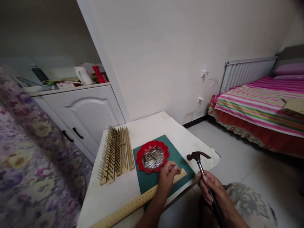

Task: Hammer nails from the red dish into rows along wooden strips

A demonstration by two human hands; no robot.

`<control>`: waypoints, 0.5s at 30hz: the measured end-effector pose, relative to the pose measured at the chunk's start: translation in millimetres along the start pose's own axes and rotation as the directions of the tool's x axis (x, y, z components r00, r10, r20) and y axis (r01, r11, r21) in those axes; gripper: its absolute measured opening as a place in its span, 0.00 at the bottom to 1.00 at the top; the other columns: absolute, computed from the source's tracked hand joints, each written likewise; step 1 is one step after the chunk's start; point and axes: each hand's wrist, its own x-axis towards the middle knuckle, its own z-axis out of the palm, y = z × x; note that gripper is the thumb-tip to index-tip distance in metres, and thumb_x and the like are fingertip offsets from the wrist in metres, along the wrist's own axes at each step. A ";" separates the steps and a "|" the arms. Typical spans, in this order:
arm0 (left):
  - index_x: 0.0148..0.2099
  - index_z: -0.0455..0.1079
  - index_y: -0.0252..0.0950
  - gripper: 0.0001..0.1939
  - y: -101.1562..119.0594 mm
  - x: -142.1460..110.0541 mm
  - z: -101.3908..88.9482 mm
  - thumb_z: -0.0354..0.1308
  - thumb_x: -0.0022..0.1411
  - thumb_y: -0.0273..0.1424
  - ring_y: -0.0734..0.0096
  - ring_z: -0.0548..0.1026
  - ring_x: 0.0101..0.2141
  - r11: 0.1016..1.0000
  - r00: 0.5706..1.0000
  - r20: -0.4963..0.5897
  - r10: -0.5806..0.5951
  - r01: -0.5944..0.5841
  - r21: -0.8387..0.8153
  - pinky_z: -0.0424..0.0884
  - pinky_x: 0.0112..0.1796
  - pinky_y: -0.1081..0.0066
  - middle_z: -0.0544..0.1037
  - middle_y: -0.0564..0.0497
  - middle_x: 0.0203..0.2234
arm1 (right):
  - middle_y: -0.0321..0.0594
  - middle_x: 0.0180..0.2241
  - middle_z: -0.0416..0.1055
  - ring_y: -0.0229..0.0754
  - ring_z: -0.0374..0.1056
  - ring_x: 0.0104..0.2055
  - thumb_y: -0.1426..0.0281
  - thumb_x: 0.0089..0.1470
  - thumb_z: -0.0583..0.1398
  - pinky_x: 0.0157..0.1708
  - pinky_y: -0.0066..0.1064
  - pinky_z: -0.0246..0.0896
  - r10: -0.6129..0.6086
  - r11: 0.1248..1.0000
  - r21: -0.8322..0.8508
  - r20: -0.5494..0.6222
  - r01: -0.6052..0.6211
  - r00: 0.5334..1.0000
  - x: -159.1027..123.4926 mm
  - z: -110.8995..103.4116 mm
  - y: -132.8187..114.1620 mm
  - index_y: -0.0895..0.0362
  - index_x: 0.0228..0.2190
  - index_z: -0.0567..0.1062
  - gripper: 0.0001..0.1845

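Note:
My right hand (211,186) grips the dark handle of a claw hammer (199,164), whose head is raised beyond the table's right edge. My left hand (168,172) is closed in a pinch over the far end of a long wooden strip (135,204) dotted with rows of small holes. Whatever sits between those fingertips is too small to make out. Just behind the left hand, a red scalloped bowl (140,152) holds many loose nails (154,158). Bowl and strip end rest on a green mat (163,142).
Several wooden strips studded with upright nails (116,152) lie at the left of the white table (147,126). A white cabinet (87,110) and a floral curtain (30,152) stand to the left. A bed (256,101) is at the right, past the floor.

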 end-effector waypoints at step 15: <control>0.31 0.70 0.35 0.08 -16.6 9.5 13.8 0.54 0.58 0.33 0.72 0.73 0.27 0.961 0.994 -0.080 0.076 -0.051 0.270 0.68 0.30 0.75 0.73 0.54 0.23 | 0.24 0.14 0.62 0.24 0.43 0.08 0.58 0.53 0.60 0.06 0.16 0.49 0.021 0.998 -0.063 0.025 -0.020 0.999 -0.8 -13.8 1.1 0.56 0.36 0.69 0.15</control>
